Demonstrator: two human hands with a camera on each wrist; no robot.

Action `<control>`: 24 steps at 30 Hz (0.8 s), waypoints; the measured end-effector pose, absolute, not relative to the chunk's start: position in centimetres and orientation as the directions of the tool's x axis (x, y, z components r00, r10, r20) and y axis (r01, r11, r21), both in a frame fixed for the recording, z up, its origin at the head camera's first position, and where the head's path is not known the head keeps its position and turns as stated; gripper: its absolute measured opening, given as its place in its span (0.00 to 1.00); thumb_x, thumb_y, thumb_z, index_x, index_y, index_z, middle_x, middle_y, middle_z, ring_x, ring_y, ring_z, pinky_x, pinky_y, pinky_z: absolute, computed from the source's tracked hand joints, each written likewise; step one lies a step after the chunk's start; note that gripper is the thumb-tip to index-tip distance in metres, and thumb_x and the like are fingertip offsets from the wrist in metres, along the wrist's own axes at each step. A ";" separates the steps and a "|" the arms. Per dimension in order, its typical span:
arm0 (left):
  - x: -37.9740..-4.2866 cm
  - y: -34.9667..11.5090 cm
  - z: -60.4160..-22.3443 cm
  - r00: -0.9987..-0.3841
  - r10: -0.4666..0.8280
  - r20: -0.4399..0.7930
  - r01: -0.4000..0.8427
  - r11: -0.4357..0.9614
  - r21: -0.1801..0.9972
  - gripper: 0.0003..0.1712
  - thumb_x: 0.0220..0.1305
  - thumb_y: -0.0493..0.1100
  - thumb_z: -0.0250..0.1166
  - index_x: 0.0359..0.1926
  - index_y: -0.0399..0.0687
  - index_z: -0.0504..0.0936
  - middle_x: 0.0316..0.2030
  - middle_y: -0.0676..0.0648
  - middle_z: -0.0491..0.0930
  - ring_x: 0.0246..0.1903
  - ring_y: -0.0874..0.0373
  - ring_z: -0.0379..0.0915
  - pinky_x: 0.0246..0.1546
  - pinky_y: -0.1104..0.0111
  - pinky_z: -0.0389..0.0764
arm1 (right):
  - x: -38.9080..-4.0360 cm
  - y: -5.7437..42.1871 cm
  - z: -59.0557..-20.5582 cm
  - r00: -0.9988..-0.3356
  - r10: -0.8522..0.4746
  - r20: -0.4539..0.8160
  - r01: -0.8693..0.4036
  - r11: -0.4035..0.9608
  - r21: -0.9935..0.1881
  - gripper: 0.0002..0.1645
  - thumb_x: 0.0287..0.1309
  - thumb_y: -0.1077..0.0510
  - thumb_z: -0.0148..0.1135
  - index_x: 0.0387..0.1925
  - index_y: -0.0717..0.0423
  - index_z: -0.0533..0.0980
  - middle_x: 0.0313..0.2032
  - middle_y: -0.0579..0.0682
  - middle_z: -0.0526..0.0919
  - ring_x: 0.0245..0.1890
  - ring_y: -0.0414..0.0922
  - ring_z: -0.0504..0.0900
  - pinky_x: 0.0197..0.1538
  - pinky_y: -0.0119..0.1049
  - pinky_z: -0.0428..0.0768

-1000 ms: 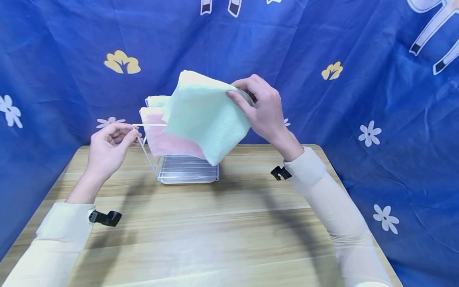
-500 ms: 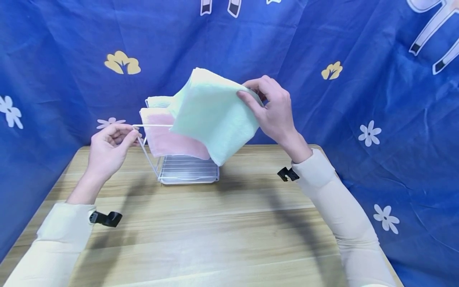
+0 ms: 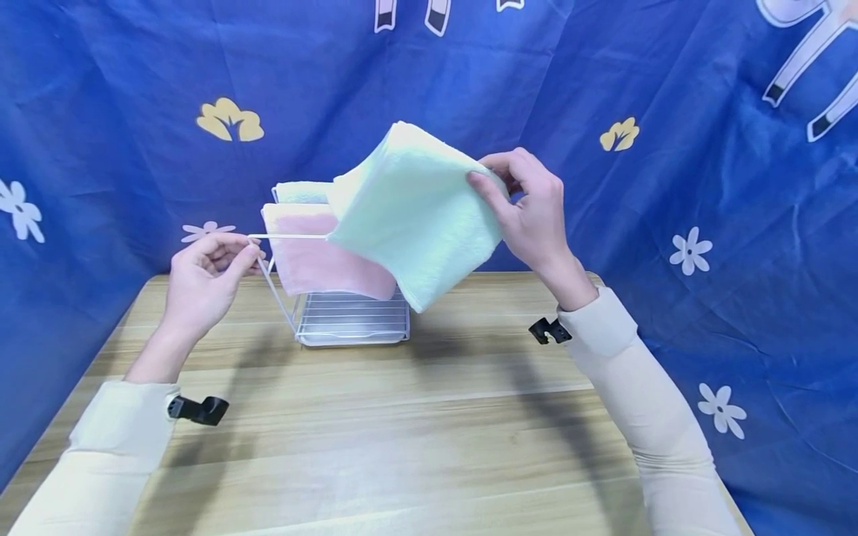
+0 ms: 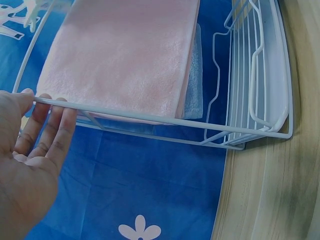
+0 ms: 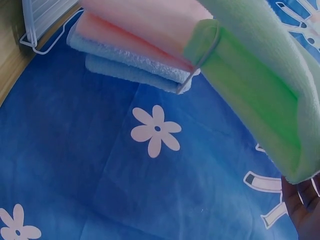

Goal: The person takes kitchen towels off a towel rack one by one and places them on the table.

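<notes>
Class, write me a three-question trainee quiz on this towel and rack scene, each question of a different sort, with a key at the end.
1. True or false: the pink towel hangs on the white wire rack.
2. Multiple choice: the right hand holds a) a pink towel, b) the green towel, c) nothing.
3. Fill the gap: the left hand pinches the end of the rack's front ____.

Key
1. True.
2. b; the fingers grip its edge and it is lifted clear of the wooden table.
3. Rod.
</notes>
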State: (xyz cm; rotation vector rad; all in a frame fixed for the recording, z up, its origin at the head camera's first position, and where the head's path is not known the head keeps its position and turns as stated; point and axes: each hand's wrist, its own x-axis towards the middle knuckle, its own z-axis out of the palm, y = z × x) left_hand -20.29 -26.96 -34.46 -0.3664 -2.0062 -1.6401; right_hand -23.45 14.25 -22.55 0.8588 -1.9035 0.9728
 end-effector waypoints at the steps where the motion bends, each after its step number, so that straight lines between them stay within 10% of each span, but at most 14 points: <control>1: -20.3 -27.0 -34.5 -0.829 -0.114 0.547 0.514 0.230 0.826 0.07 0.70 0.27 0.66 0.45 0.37 0.86 0.32 0.61 0.88 0.30 0.70 0.86 0.36 0.83 0.89 | -23.4 14.4 -22.5 -0.438 -0.196 0.877 -0.826 0.474 -0.306 0.10 0.69 0.57 0.70 0.40 0.63 0.85 0.31 0.59 0.83 0.31 0.35 0.75 0.34 0.23 0.80; 24: -20.3 -27.0 -34.6 -0.834 -0.108 0.542 0.520 0.179 0.835 0.06 0.70 0.28 0.66 0.46 0.32 0.85 0.32 0.59 0.89 0.30 0.69 0.86 0.36 0.82 0.89 | -21.7 18.7 -22.7 -0.496 -0.285 0.820 -0.733 0.644 -0.219 0.11 0.66 0.54 0.74 0.39 0.60 0.85 0.35 0.59 0.85 0.33 0.49 0.79 0.34 0.29 0.68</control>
